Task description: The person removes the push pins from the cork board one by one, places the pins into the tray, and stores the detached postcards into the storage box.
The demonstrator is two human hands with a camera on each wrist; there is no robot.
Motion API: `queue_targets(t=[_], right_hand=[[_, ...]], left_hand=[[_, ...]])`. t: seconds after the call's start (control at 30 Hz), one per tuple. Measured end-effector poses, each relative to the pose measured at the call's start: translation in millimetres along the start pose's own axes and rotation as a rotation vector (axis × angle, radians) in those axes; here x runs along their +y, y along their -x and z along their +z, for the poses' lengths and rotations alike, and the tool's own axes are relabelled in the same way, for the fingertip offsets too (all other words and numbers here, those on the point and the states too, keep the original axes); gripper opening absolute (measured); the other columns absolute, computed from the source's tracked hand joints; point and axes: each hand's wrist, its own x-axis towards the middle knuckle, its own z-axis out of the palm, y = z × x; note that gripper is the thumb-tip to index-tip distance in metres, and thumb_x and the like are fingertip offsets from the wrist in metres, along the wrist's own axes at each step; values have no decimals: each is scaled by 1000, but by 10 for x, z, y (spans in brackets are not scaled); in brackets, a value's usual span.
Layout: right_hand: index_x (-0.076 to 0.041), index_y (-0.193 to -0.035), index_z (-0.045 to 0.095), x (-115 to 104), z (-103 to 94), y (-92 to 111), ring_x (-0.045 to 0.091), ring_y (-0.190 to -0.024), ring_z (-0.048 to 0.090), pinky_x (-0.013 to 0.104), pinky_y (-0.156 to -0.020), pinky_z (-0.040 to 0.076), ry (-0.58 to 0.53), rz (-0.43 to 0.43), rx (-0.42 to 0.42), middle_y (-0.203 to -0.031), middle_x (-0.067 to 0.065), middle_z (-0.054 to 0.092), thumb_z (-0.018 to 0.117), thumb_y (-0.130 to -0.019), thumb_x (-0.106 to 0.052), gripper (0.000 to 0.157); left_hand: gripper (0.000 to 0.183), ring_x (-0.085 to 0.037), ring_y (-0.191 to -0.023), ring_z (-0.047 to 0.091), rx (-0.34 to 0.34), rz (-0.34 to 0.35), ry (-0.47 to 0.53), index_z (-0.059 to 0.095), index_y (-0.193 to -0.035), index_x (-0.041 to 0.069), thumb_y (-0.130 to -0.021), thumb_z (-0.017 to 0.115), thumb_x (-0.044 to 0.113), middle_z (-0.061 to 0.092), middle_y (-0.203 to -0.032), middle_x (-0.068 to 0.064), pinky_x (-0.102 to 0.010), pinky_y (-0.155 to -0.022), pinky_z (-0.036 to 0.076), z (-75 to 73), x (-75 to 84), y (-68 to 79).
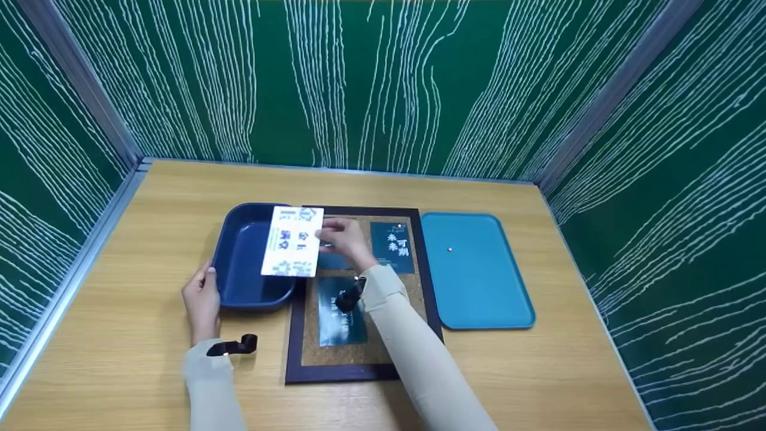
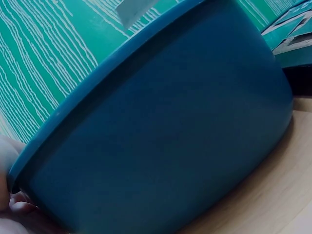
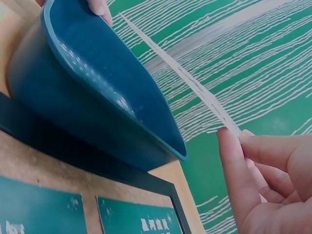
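Note:
My left hand [image 1: 202,296] holds the left rim of a deep dark-blue plastic basin [image 1: 254,294], its thumb over the edge. In the left wrist view the outer wall of the basin [image 2: 161,126] fills most of the picture. Over the basin's right side, my right hand [image 1: 346,239] pinches the edge of a white card [image 1: 291,242] printed with dark characters and patterns. Seen edge-on in the right wrist view, the card [image 3: 195,87] is between thumb and fingertips, above the basin's rim.
Right of the basin lies a dark-framed corkboard [image 1: 383,353] bearing green cards, including one at upper right [image 1: 392,251] and one lower down [image 1: 341,314]; another is partly hidden by my right hand. Further right is a light-blue tray [image 1: 479,281] with a small pin [image 1: 450,249].

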Motion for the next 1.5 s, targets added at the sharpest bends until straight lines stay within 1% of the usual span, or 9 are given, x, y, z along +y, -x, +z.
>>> queue_targets(t=[0.3, 0.43, 0.6, 0.73, 0.93, 1.03, 1.23, 1.37, 1.5], right_hand=[[4, -115, 67, 13, 222, -18, 23, -77, 70, 30, -67, 59, -28, -16, 5, -94, 13, 66, 70, -87, 1, 28], [4, -112, 67, 47, 292, -4, 22, -77, 68, 30, -68, 59, -55, -15, 0, -94, 13, 66, 70, -88, 1, 24], [4, -108, 68, 87, 400, -3, 21, -79, 68, 32, -71, 59, -87, -4, 5, -93, 12, 67, 70, -87, 2, 22], [4, -106, 69, 108, 465, -12, 20, -79, 68, 30, -68, 59, -75, -7, 23, -91, 11, 68, 70, -86, 3, 20], [7, -108, 68, 135, 486, -36, 20, -76, 68, 29, -64, 59, -74, -4, 43, -90, 12, 68, 70, -86, 5, 22], [7, -109, 68, 134, 490, -42, 20, -75, 69, 29, -64, 59, -64, -7, 40, -91, 11, 68, 70, -86, 5, 23], [2, -109, 70, 123, 494, -50, 21, -75, 70, 28, -64, 58, -10, -10, 50, -91, 9, 67, 71, -87, 1, 22], [3, -108, 70, 154, 490, -58, 21, -75, 70, 28, -64, 59, -17, -8, 51, -91, 10, 68, 70, -87, 1, 22], [3, -108, 69, 165, 479, -63, 21, -74, 70, 28, -64, 59, -26, -2, 49, -90, 10, 68, 70, -87, 1, 21]], left_hand=[[42, -18, -143, 21, -9, -53, -3, 42, -145, 5, -105, 41, 18, 30, -154, -8, -26, -115, 19, 0, 14, -12], [43, -18, -144, 20, -18, -73, -11, 40, -146, 6, -106, 40, 19, 29, -155, -7, -26, -114, 19, -2, 13, -19], [43, -18, -144, 20, -10, -66, -9, 40, -146, 5, -106, 40, 18, 29, -155, -8, -26, -114, 20, -11, 10, -31], [42, -19, -144, 20, -10, -62, -7, 41, -146, 4, -105, 41, 17, 29, -155, -9, -25, -114, 20, -5, 14, -38], [41, -19, -143, 22, -21, -11, -11, 43, -144, 2, -105, 41, 15, 33, -153, -10, -27, -115, 19, -5, -7, -25], [41, -20, -143, 22, -14, 1, -3, 43, -144, 1, -105, 41, 14, 33, -153, -11, -27, -115, 19, -16, -10, -24], [42, -20, -144, 22, -5, -26, -10, 42, -145, 2, -105, 41, 16, 32, -154, -10, -27, -115, 20, -17, 7, -38], [42, -21, -143, 22, -11, -21, -12, 41, -145, 1, -105, 41, 15, 33, -153, -11, -28, -115, 20, -10, -11, -35], [43, -20, -144, 20, -22, -33, -20, 40, -146, 3, -105, 40, 17, 30, -154, -9, -29, -115, 19, 4, -14, -28]])
